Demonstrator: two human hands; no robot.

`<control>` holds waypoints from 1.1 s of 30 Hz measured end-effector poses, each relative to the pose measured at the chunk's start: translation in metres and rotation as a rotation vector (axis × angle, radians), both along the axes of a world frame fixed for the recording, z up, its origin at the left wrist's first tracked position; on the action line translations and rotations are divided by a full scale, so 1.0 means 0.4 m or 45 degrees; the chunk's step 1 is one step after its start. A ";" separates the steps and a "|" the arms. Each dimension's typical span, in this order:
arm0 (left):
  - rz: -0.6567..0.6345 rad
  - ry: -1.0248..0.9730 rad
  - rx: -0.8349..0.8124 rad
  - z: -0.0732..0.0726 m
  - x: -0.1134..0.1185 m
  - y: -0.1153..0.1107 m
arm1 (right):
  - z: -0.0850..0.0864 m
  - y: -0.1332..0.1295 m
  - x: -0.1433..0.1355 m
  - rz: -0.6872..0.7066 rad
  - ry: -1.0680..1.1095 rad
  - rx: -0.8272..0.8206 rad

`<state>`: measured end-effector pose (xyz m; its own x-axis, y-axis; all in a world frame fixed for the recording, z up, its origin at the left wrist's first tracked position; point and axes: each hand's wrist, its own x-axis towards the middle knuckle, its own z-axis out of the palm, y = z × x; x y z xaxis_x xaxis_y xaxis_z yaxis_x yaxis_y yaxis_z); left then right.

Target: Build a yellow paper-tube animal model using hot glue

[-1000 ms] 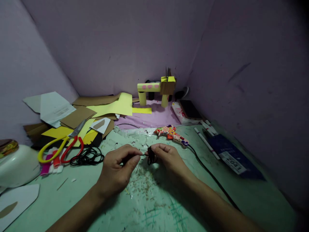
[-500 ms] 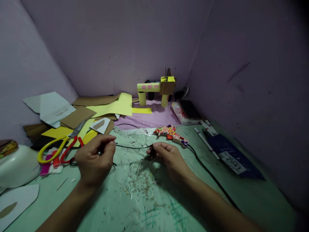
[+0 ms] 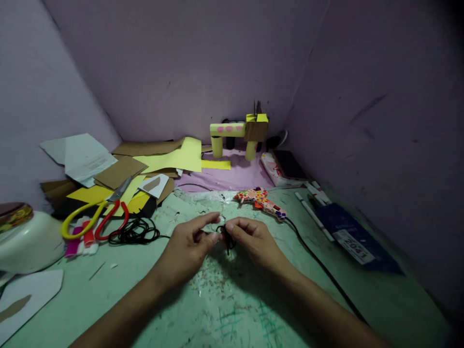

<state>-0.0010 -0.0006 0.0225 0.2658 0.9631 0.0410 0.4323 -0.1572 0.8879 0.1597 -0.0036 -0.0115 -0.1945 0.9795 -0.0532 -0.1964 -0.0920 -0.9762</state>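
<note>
Above the middle of the green tabletop, my right hand pinches a small looped bunch of thin black cord. My left hand is beside it, thumb and index finger closed near the cord, the other fingers curled. From behind my left hand the cord runs left to a loose black coil lying by the scissors, whose handles are yellow and red. Just beyond my right hand lies a flower-patterned glue gun with a black cable.
At the back stands a yellow cardboard-tube animal figure. Yellow and brown sheets are piled at left. A phone, white markers and a blue packet lie at right. A white rounded object sits at the left edge.
My left hand has moved right to meet my right hand, so the cord stretched between them is shortened. The black coil beside the scissors has come into view.
</note>
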 end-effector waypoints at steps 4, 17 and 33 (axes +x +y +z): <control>0.041 -0.223 -0.192 -0.011 0.016 -0.002 | 0.000 -0.001 -0.001 0.033 -0.030 0.006; 0.029 -0.053 0.003 0.005 0.015 -0.008 | -0.006 0.000 -0.005 -0.005 -0.033 -0.015; 0.094 0.020 0.115 -0.029 0.015 -0.013 | -0.004 -0.004 -0.005 0.077 -0.042 -0.054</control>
<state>0.0049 -0.0060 0.0110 0.1955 0.9727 0.1250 0.4595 -0.2034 0.8646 0.1578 -0.0053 -0.0132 -0.2505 0.9627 -0.1020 -0.1568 -0.1443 -0.9770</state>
